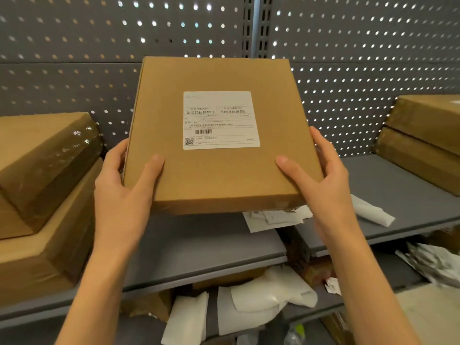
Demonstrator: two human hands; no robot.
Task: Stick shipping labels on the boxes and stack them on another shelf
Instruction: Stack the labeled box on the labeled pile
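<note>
labelled box held above the shelf, shipping label facing up; left hand and right hand grip its near corners, equally close; stack at shelf's left end looks the likelier target

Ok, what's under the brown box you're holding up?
Under the flat brown cardboard box lie crumpled white paper scraps on the grey metal shelf. The box hides whatever lies farther back on that shelf.
</note>
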